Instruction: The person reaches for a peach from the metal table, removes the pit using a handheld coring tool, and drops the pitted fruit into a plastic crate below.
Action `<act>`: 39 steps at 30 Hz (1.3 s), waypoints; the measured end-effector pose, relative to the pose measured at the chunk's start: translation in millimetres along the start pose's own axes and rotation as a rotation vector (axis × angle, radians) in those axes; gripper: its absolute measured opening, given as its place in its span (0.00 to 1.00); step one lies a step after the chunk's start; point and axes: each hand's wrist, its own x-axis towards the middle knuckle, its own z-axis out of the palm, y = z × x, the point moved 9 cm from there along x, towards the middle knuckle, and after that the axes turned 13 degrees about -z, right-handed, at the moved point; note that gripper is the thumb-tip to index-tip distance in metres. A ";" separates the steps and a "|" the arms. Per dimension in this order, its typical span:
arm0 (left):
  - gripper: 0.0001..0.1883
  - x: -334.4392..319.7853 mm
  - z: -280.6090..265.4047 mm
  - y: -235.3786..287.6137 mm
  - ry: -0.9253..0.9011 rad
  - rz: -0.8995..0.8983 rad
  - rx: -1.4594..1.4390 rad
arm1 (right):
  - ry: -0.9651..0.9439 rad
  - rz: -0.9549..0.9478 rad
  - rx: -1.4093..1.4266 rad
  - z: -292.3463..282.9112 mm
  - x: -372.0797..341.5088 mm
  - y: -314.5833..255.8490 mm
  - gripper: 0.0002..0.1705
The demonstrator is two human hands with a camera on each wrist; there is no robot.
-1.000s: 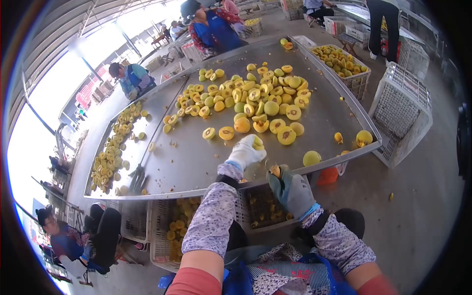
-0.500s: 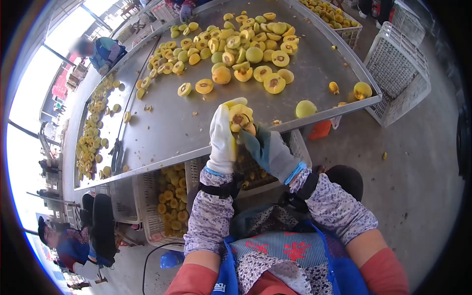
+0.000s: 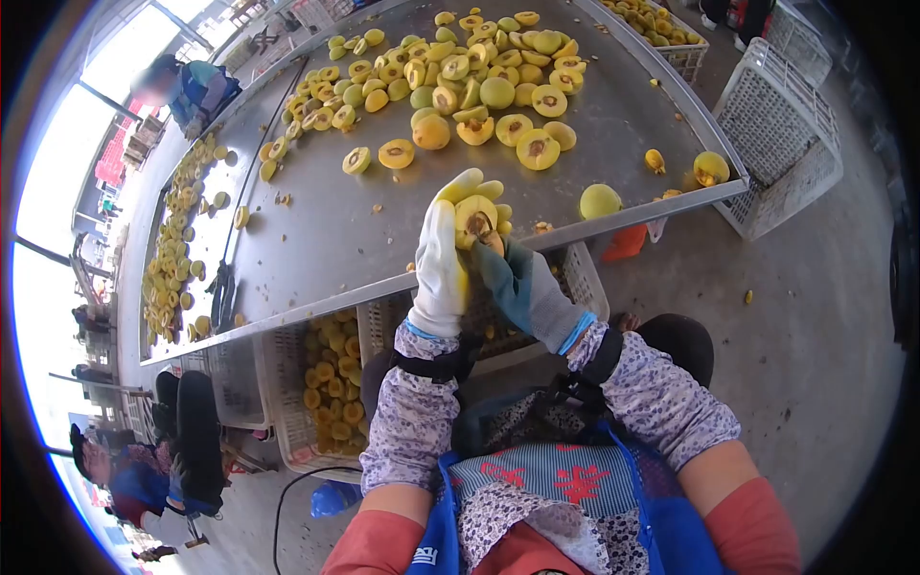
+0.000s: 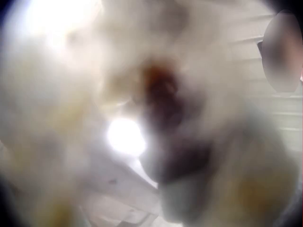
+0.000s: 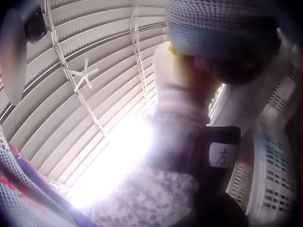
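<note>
In the head view my left hand (image 3: 443, 254), in a white and yellow glove, holds a halved yellow stone fruit (image 3: 472, 220) with its cut face and brown middle showing. My right hand (image 3: 532, 292), in a grey-blue glove, comes against the fruit from the right. Its fingertips pinch a small orange-brown thing (image 3: 493, 241) at the lower edge of the cut face; I cannot tell what that is. Both hands are above the near edge of the metal table (image 3: 326, 259). The left wrist view is blurred; in the right wrist view the knit glove (image 5: 222, 28) hides the fingertips.
A pile of halved and whole fruit (image 3: 460, 72) lies mid-table, another row (image 3: 172, 259) at left. A whole fruit (image 3: 600, 201) sits near the right edge. Below stands a crate of halves (image 3: 335, 383); a white crate (image 3: 776, 144) is at right. Other people sit at left.
A second ago my left hand was out over the table at the fruit, apart from my right hand. Now both are together at the fruit half, and the view has tipped down.
</note>
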 end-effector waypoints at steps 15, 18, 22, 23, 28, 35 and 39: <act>0.19 1.9 -2.4 2.2 -0.135 0.038 0.434 | -0.197 0.200 -0.463 -24.1 -3.2 -26.8 0.16; 0.22 -2.1 3.2 8.2 -0.170 -0.084 0.536 | -0.310 0.115 -0.553 -15.3 -8.3 -18.8 0.18; 0.25 -6.9 -0.9 13.4 -0.132 0.008 0.407 | -0.118 0.114 -0.302 -24.7 -10.0 -18.7 0.17; 0.23 0.3 -8.7 3.6 -0.142 0.104 0.283 | -0.091 0.132 -0.213 -21.1 -6.2 -15.7 0.19; 0.18 11.8 -15.6 -19.9 0.022 0.109 0.099 | -0.172 0.333 0.140 -6.3 -29.0 7.7 0.23; 0.20 12.1 -14.7 -16.8 0.019 -0.044 0.221 | -0.298 0.399 -0.047 -4.3 -26.8 17.2 0.25; 0.16 4.3 -28.1 -2.0 0.076 0.171 -0.118 | -0.422 -0.217 -0.254 0.3 -13.8 6.4 0.26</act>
